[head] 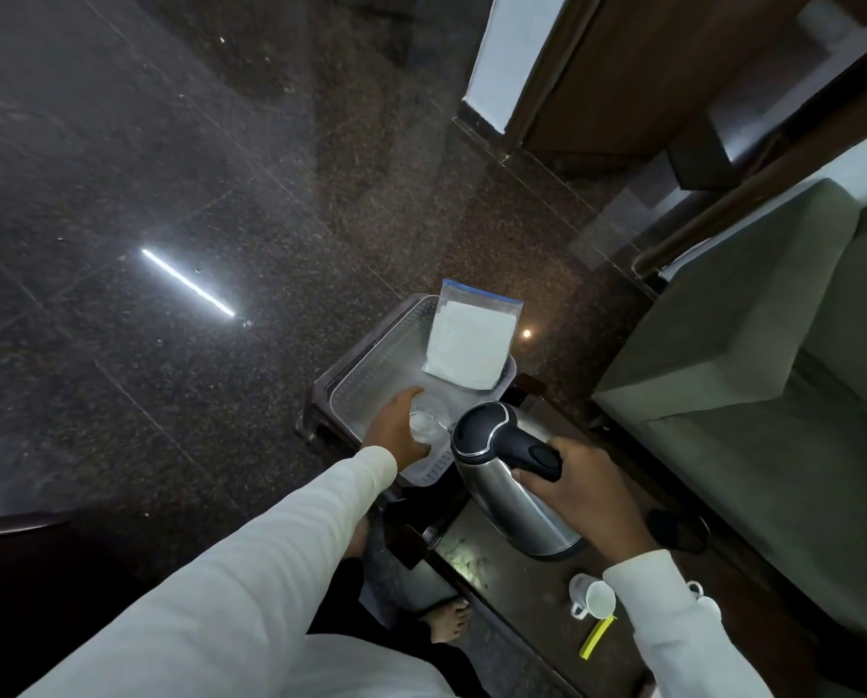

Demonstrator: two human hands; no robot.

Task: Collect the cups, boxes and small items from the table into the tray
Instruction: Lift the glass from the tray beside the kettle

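Nearest, a white cup (600,600) lies tipped on the dark surface (502,586), mouth toward the camera, beside a yellow stick (596,638). Of the two hands, the right hand (585,491) grips the handle of a steel kettle (512,488) tilted left, partly blocking the tray (371,380). The left hand (401,430) curls round a clear glass (427,426) inside the tray. Farther back a flat bag (469,345) leans against the tray's far rim.

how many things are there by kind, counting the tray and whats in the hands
tray: 1
plastic bag: 1
glass, held by left hand: 1
kettle, held by right hand: 1
white cup: 1
yellow strip: 1
total: 6
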